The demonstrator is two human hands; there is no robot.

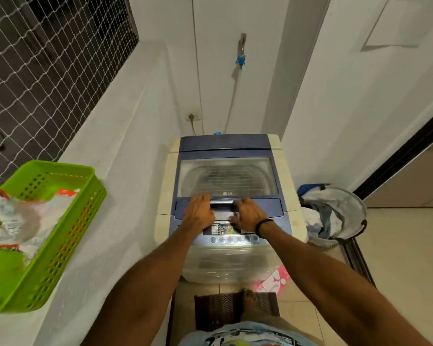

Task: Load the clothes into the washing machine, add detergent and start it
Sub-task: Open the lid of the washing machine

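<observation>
From the head camera, the person stands square to the washer [230,260], both arms reaching straight forward. The lid [226,176] is down, and the drum shows dimly through its window. No clothes can be made out inside.

Both hands meet at the front edge of the lid, on the handle [221,204]. The handle's long axis runs left to right across that edge. The left hand [199,212] sits at its left end with its fingers [204,197] bent over the lid's edge. Whether they hook under the bar cannot be told. The right hand [248,214] sits at the right end and appears to grip the bar, fingers over the top and thumb below in the recess. The panel [231,238] lies just nearer the person, partly under the wrists.

The clothes [320,216] lie in a hamper [360,208] on the floor, just beside the washer's right side and so nearer the right hand. A detergent bag [18,216] lies in a green basket [68,228] on the ledge [125,196] to the left, nearer the left hand.

Loading looks not yet begun. The step in hand is likely raising the lid. The pull would go up and away from the person, across the handle's axis, if the lid hinges at its back edge.
</observation>
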